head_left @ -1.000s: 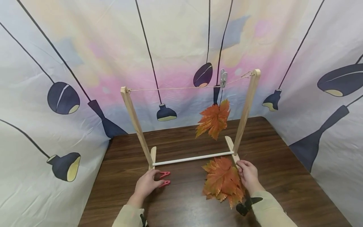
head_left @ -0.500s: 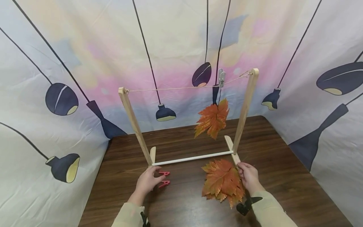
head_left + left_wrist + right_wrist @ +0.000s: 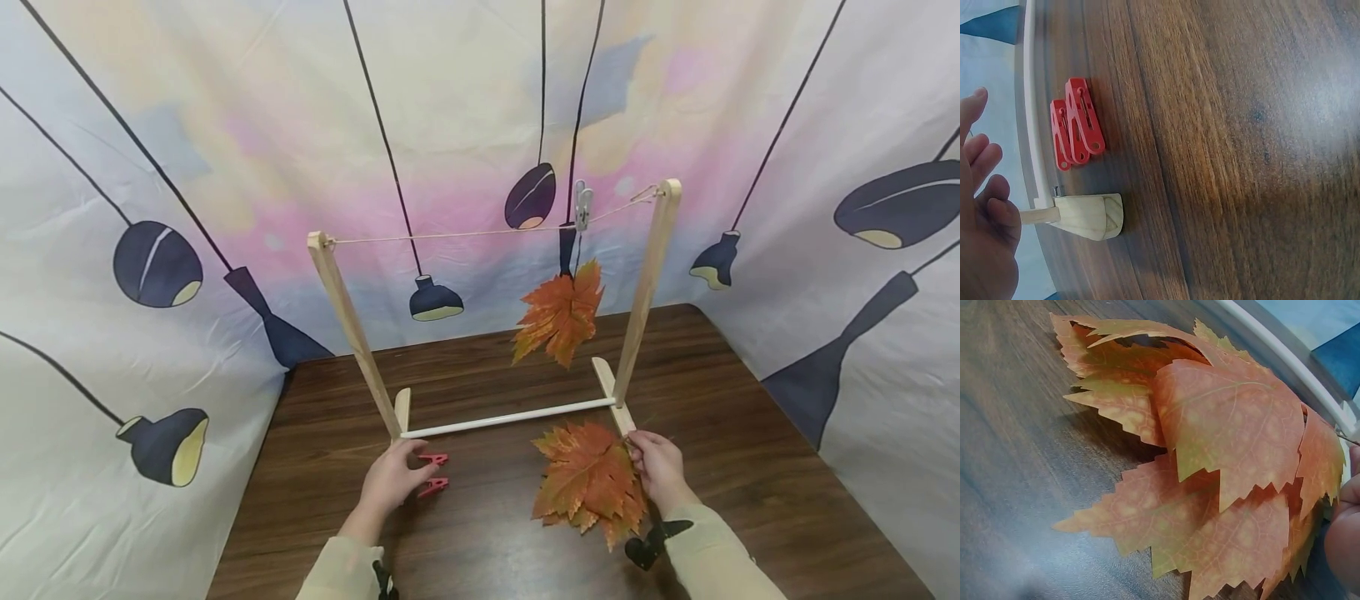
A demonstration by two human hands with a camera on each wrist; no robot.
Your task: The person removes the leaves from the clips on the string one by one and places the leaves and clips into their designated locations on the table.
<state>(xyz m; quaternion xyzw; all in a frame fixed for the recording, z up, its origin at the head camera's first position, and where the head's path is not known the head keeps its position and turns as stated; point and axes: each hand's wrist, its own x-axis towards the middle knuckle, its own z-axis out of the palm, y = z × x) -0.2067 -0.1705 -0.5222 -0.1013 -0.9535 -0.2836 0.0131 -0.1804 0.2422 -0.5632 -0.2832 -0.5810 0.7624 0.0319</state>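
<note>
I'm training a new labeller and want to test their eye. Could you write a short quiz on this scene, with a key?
1. What colour are the clips beside the left hand? A) blue B) red C) green
2. True or false: a grey clip sits on the string.
3. Fill in: the lower leaves are nearer the ____ hand.

Key: 1. B, red. 2. True. 3. Right: the right hand is beside them.

The wood-grained table (image 3: 495, 533) bears red clips (image 3: 1077, 128) beside the left hand (image 3: 387, 481), leaves (image 3: 587, 479) at the right hand (image 3: 660, 468), a wooden frame (image 3: 510, 417) beyond.
</note>
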